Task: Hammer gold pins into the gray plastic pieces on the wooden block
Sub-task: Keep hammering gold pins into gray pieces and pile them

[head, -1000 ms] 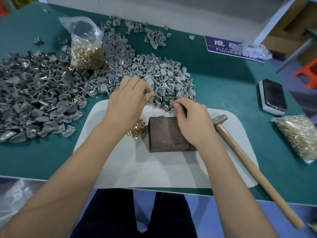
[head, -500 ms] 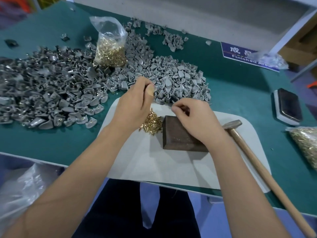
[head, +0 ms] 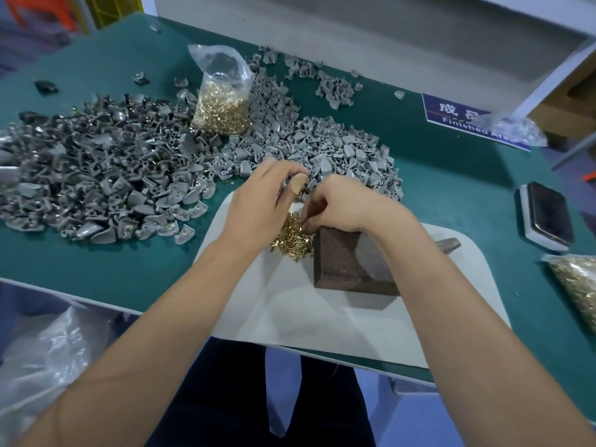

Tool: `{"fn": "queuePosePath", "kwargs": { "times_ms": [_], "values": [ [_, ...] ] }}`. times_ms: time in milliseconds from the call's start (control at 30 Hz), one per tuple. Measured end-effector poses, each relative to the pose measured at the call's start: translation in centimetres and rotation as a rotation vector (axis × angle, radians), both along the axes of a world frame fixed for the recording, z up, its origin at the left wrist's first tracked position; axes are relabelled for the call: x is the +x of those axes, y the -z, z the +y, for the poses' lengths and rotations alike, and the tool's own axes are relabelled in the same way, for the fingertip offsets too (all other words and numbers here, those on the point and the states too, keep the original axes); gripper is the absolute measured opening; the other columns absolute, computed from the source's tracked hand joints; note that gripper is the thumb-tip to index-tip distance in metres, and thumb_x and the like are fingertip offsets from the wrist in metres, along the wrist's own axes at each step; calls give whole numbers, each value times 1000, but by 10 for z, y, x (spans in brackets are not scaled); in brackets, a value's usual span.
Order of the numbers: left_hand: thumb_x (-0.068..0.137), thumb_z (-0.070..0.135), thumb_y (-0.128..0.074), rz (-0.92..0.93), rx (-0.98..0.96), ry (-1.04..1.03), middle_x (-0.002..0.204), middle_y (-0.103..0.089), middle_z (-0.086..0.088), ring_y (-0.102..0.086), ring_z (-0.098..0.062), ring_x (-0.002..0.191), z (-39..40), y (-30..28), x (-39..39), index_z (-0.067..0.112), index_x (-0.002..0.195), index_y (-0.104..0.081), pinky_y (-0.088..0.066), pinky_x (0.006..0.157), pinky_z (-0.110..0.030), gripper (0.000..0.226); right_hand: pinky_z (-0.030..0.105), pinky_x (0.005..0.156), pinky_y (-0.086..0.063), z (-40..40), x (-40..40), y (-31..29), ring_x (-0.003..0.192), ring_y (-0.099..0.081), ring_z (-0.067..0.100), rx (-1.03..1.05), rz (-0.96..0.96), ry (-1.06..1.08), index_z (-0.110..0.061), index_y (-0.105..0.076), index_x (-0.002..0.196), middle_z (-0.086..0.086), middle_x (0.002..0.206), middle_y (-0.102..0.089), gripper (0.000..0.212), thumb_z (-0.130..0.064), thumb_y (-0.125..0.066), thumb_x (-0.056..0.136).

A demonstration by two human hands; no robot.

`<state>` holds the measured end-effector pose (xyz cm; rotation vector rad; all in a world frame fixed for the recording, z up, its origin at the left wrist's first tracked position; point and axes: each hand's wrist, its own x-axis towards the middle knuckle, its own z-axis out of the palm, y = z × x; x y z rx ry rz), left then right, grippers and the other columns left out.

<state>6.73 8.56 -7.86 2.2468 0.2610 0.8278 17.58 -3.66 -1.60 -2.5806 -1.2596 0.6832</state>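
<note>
Mat [head: 322, 317] lies at table [head: 129, 269] near edge, block [head: 351, 262] on it, loose pins [head: 292, 237] just left of block, hammer head [head: 446, 245] right of block. Plastic pieces [head: 96, 179] piled left and behind mat; pin bag [head: 222, 98] stands in pile toward far edge. Phone [head: 548, 217] and second pin bag [head: 577, 285] near right edge, sign [head: 451, 112] far right

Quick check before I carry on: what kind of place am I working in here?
Probably a small factory assembly bench. Heaps of identical gray plastic pieces cover the green table, gold pins come in bulk bags, and a blue sign marks a "Finished Area".
</note>
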Motion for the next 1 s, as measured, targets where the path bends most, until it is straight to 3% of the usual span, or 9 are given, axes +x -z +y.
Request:
{"fn": "queuePosePath", "kwargs": {
  "times_ms": [67, 167, 300, 400, 500, 600, 733, 867, 1000],
  "values": [
    [108, 36, -36, -9, 18, -30, 116, -46, 10, -51, -5, 69, -3, -1, -1, 26, 139, -49, -45, 63, -38, 35, 8, 58, -41, -3, 0, 1, 67, -61, -7, 7, 18, -4, -33, -75, 81, -21, 73, -68, 11, -27, -84, 82],
    [106, 26, -36, -7, 74, -12, 114, -38, 3, -45, -15, 72, -6, -5, -3, 18, 156, -31, -43, 56, -40, 50, 23, 73, -49, -12, -2, 2, 79, -61, 0, 64, 4, 13, -30, -71, 84, -15, 84, -69, 9, -27, -78, 89],
    [106, 17, -44, -34, 156, 83, 109, -38, 10, -44, -16, 76, -6, -5, -4, 22, 159, -30, -48, 57, -45, 55, 35, 80, -56, -39, -13, 9, 81, -68, 17, 428, 50, 235, -23, -68, 85, -5, 84, -69, 13, -13, -75, 90],
    [104, 18, -51, -57, 3, 77, 109, -52, 17, -61, -15, 86, -3, -8, 0, 36, 148, -32, -55, 70, -45, 51, 30, 81, -56, -66, -26, 17, 85, -68, 15, 767, 107, 437, -24, -69, 92, -5, 86, -71, 18, -7, -76, 89],
    [102, 21, -57, -100, -208, 92, 112, -64, 23, -66, -2, 103, -7, -10, 0, 33, 125, -38, -58, 85, -43, 32, 25, 81, -56, -84, -40, 22, 88, -70, 10, 979, 14, 551, -28, -72, 101, -8, 91, -74, 19, -11, -73, 92],
    [102, 30, -58, -233, -308, 98, 119, -68, 19, -71, -10, 100, -17, -17, -4, 36, 107, -41, -61, 77, -45, 18, 31, 82, -58, -96, -52, 24, 88, -71, 14, 1089, -19, 595, -28, -74, 101, -10, 93, -75, 17, -13, -68, 95],
    [96, 40, -66, -299, -447, 170, 117, -72, 11, -74, -15, 99, -33, -35, -14, 50, 98, -44, -62, 78, -40, 24, 40, 77, -60, -109, -59, 22, 84, -71, 20, 1146, 52, 641, -23, -74, 103, -4, 91, -75, 13, -13, -68, 96],
    [86, 38, -78, -195, -546, 283, 100, -77, 6, -75, -15, 93, -57, -36, -22, 42, 92, -57, -61, 73, -28, 22, 22, 63, -55, -121, -65, 15, 76, -70, 16, 1235, 153, 684, -21, -76, 97, 2, 82, -74, 9, -15, -76, 90],
    [78, 41, -83, 29, -400, 296, 87, -76, 15, -72, -1, 87, -78, -22, -25, 35, 88, -64, -54, 79, -21, 21, 18, 62, -55, -131, -70, 12, 73, -67, 10, 1230, 216, 647, -25, -80, 94, -2, 81, -75, 19, -7, -74, 91]
  ]
}}
